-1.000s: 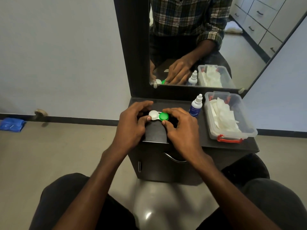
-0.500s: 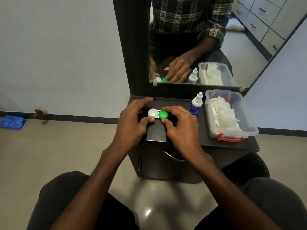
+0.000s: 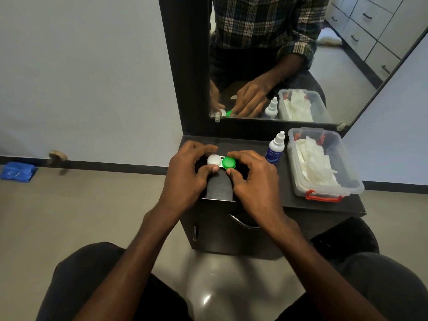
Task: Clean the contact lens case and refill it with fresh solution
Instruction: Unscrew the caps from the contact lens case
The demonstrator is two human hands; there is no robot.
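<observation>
A contact lens case with one white cap and one green cap lies on the dark vanity top. My left hand curls round the white-capped side, thumb against its near edge. My right hand curls round the green-capped side, thumb at the front and fingers over the back. Both caps are on. A small solution bottle with a white nozzle and blue label stands upright just right of my right hand.
A clear plastic box with red clasps holds white tissues at the right of the vanity top. A mirror stands behind and reflects the hands. A blue cloth lies on the floor at far left. My knees are below the cabinet.
Both hands have stayed on the case, with only slight shifts of the fingers. The case sits in the same spot.
</observation>
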